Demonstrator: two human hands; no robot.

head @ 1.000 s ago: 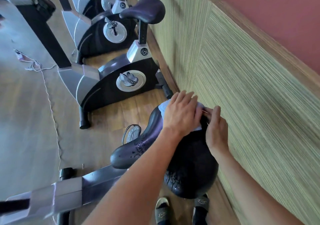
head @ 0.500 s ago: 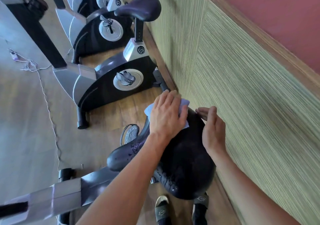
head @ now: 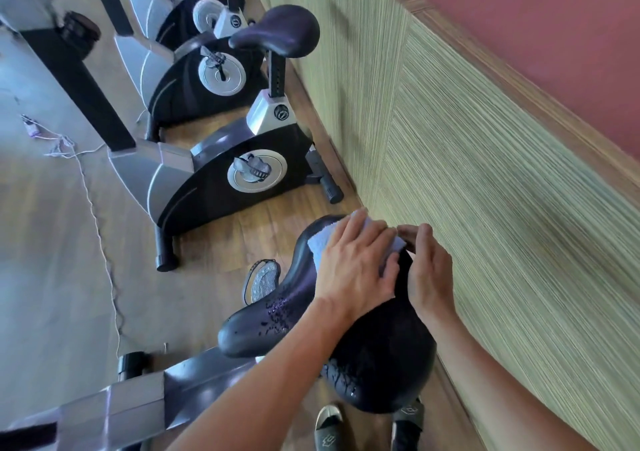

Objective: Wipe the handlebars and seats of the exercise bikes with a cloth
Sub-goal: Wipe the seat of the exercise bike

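Left hand (head: 356, 270) fingers (head: 349, 232) lie flat, pressing the pale cloth (head: 320, 241) onto the rear of the nearest seat (head: 377, 353); right hand (head: 429, 274) fingers curl loosely at the cloth's far corner, grip unclear. The cloth looks soft and light, best held under a spread palm. Droplets on the seat suggest a slick surface.

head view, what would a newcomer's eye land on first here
First the left hand pressing a pale cloth flat on the near black seat, low and centre, with the right hand at the seat's wall-side edge. Droplets glisten on the seat's nose. Beyond, more bikes line the striped wall.
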